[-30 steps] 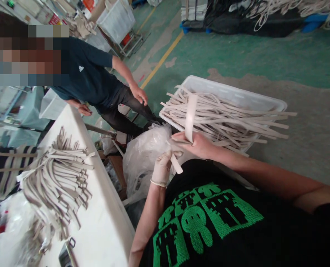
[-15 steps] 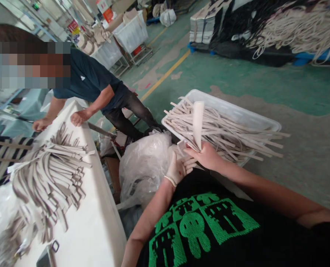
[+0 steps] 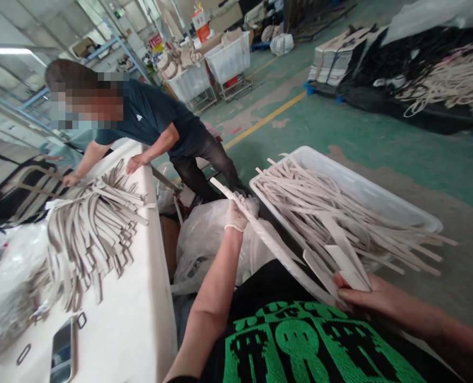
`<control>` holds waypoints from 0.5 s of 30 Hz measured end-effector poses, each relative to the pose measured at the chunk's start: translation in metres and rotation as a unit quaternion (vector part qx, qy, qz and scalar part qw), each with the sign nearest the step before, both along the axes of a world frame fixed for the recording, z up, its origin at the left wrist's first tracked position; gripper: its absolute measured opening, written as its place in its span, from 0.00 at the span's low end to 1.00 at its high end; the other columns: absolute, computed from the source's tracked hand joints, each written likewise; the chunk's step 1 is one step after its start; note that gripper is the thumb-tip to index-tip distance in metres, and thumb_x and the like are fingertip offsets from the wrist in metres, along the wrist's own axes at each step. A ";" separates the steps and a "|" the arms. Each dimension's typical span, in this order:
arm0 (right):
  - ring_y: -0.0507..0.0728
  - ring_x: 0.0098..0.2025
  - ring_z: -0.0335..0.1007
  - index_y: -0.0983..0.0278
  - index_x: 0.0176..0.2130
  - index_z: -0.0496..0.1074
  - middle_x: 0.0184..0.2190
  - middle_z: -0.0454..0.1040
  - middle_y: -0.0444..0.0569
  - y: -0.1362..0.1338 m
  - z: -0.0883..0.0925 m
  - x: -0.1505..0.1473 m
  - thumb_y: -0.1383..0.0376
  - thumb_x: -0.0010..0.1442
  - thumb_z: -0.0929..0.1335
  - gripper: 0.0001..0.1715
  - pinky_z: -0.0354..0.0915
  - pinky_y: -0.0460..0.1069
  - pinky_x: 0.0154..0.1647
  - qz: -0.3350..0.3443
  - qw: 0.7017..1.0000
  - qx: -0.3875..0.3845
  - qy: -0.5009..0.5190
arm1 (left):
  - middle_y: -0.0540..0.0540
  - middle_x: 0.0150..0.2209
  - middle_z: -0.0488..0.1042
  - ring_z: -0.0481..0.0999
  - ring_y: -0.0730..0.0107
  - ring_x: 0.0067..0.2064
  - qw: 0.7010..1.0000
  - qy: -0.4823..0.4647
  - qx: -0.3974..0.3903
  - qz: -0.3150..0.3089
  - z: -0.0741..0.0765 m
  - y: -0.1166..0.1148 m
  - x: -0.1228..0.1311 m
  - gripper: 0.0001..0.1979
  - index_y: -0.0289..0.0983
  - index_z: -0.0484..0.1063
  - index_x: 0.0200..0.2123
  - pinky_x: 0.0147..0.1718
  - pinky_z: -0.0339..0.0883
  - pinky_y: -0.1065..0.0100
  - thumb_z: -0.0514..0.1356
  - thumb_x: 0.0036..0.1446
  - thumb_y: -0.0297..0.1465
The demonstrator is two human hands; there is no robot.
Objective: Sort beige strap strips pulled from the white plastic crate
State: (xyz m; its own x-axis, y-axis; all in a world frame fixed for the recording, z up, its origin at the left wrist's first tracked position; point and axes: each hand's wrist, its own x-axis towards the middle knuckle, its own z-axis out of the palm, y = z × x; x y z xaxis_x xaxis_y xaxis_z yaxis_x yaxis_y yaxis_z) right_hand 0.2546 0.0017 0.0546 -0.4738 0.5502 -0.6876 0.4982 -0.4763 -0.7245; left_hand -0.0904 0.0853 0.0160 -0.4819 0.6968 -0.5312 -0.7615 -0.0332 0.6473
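White and smooth, the table (image 3: 136,303) fills the lower left of the frame. At the left edge a clear plastic bag (image 3: 13,282) is bunched on it; nearer the bottom lie 2 dark rings (image 3: 23,354) with a phone (image 3: 63,351) between them. Above the phone spreads a heap of pale strips (image 3: 96,229). At the upper left a co-worker (image 3: 152,114) in a dark shirt leans over the table's far end. Left of centre, a translucent plastic sack (image 3: 200,234) bulges beside the table. Near mid-frame, the gloved left hand (image 3: 236,214) has its fingers wrapped round 1 long pale strip (image 3: 278,250), which slants down to the bare right hand (image 3: 374,298) at lower right. The right fingers pinch folded strip pieces (image 3: 346,260). Behind them, right of centre, a white crate (image 3: 374,189) holds more strips (image 3: 300,191), some overhanging its rim.
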 end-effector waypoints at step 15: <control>0.52 0.22 0.63 0.63 0.32 0.74 0.23 0.70 0.43 0.075 -0.017 -0.136 0.53 0.43 0.73 0.19 0.61 0.47 0.22 -0.260 0.935 0.157 0.186 | 0.45 0.38 0.82 0.81 0.62 0.43 0.933 0.260 0.050 -0.244 -0.007 -0.087 0.092 0.21 0.37 0.81 0.41 0.49 0.74 0.62 0.67 0.57 0.50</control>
